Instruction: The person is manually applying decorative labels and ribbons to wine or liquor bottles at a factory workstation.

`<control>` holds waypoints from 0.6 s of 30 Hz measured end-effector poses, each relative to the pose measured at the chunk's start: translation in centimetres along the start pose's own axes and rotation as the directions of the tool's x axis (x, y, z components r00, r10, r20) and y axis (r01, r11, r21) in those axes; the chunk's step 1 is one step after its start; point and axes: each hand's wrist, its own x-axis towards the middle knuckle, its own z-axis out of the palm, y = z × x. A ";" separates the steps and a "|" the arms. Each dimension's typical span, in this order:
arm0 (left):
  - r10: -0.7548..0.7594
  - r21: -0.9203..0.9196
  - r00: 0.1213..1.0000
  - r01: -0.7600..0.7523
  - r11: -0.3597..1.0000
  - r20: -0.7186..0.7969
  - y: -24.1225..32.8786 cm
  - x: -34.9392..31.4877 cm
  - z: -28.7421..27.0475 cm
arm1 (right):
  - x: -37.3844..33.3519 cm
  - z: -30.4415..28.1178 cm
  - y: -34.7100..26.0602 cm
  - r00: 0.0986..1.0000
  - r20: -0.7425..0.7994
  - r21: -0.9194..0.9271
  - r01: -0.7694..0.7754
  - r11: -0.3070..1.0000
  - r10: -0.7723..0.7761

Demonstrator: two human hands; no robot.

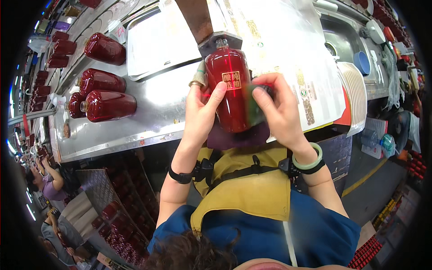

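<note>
- The left hand (201, 110) is clamped on the red bottle (231, 105): its thumb presses the front near the gold square label (231, 80), and its fingers wrap the side. A ring and a pale finger cover (199, 74) show on it.
- The right hand (282, 110), apart from the left, is just right of the red bottle, thumb and fingers curled on a dark object (266, 91); blur hides its exact shape, and I cannot tell whether it touches the glass.
- The red bottle lies between the two hands, neck pointing away from the person; thin red light crosses it.
- Beyond its neck, a metal bracket (221, 41) stands close against it; under its near end is a dark purple cloth (238, 138).
- Nearer the person than the bottle is a yellow apron (252, 186).
- Right of the bottle are white sheets with gold patterns (288, 54); farther right, a stack of pale strips (353, 92) and a sink (344, 33) with a blue cup (361, 63).
- Left of the bottle are a white tray (155, 49) and, farther left, four more bottles (110, 106) lying on the metal table (155, 101).
- Well left of the bottle, below table height, is a co-worker in purple (54, 191).
</note>
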 end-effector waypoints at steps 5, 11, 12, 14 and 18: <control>0.022 -0.015 1.000 -0.022 1.000 0.007 -0.1 0.1 0.1 | -0.5 0.8 0.1 0.999 0.018 -0.039 0.042 0.998 -0.041; 0.034 0.029 0.999 -0.034 0.999 0.015 -0.1 -0.1 0.0 | -0.5 1.1 0.4 0.997 0.010 -0.053 0.071 0.996 -0.070; 0.022 0.031 1.000 -0.023 0.999 0.017 -0.2 -0.1 -0.1 | -0.5 1.1 0.5 0.997 0.003 -0.056 0.078 0.995 -0.078; 0.009 0.034 1.000 -0.010 0.999 0.019 -0.3 -0.2 -0.1 | -0.6 1.2 0.6 0.996 -0.004 -0.065 0.089 0.994 -0.090; -0.005 0.007 1.000 0.005 1.000 -0.004 -0.5 -0.1 -0.2 | -0.6 1.2 0.4 0.997 -0.007 -0.069 0.071 0.995 -0.072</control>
